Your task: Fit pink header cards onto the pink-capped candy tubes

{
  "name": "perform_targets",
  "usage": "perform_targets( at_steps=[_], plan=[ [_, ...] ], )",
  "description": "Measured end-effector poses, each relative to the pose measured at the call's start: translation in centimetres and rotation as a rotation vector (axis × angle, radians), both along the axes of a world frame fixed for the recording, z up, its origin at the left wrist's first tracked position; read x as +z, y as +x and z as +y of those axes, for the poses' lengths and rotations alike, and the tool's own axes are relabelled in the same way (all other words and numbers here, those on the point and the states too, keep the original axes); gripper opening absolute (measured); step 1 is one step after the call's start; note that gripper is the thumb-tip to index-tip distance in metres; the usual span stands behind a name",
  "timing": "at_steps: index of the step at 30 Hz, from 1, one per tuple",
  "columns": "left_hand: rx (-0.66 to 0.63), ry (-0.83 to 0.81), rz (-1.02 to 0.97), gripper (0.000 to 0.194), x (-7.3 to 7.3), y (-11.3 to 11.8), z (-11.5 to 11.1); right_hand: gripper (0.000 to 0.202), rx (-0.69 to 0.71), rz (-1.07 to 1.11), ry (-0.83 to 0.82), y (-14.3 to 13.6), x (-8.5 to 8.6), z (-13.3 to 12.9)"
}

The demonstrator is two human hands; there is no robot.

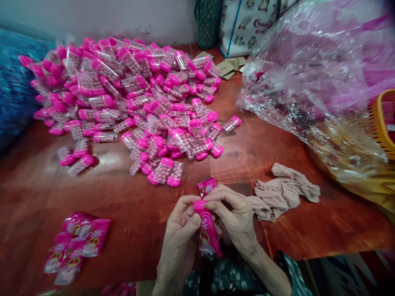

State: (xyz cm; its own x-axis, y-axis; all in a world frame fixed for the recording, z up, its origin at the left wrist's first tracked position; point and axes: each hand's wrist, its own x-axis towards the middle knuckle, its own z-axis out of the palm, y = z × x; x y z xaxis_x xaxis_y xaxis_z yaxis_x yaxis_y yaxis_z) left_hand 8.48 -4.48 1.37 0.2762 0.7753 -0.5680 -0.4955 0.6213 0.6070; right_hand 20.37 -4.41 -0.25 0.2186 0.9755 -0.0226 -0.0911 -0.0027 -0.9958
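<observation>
Between my two hands, near the table's front edge, is a small candy bottle (204, 230) with a pink cap and a pink printed sleeve. My left hand (182, 228) grips it from the left, thumb pressed on its side. The fingers of my right hand (233, 216) pinch at the cap end and partly cover it. Just beyond my fingertips lies a pink printed wrapper (206, 186). A large heap of clear bottles (138, 86) with pink caps and pale pink balls covers the far table. Several sleeved bottles (77, 244) lie together at the front left.
A crumpled beige cloth (285, 191) lies right of my hands. Clear plastic bags (308, 74) and a yellow basket (378, 123) fill the right side. Cardboard pieces (230, 68) and a printed white bag (243, 28) are at the back; a blue bag (18, 86) stands left.
</observation>
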Motion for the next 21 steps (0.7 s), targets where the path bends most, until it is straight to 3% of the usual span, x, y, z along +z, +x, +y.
perform_targets(
  at_steps=[5, 7, 9, 12, 17, 21],
  plan=[
    [0.254, 0.069, 0.171, 0.019, 0.0, -0.3, 0.9, 0.021, -0.008, -0.269, -0.048, -0.4, 0.6, -0.6],
    [0.343, 0.104, 0.243, 0.018, 0.1, -0.5, 1.2, 0.033, 0.054, -0.379, -0.076, -0.8, 0.7, -0.8],
    [0.389, 0.134, 0.299, 0.015, 0.1, -0.6, 1.4, 0.028, 0.145, -0.397, -0.098, -1.3, 0.6, -0.9],
    [0.409, 0.191, 0.384, 0.018, -0.3, -0.8, 1.3, 0.016, 0.229, -0.353, -0.101, -1.9, 0.4, -1.0],
    [0.353, 0.295, 0.515, 0.021, -1.0, -1.5, 0.9, 0.01, 0.171, -0.353, -0.054, -2.2, 0.4, -1.0],
    [0.272, 0.442, 0.628, 0.018, -0.6, -1.7, 1.0, 0.015, 0.169, -0.355, -0.023, -2.0, 0.6, -1.0]
  ],
)
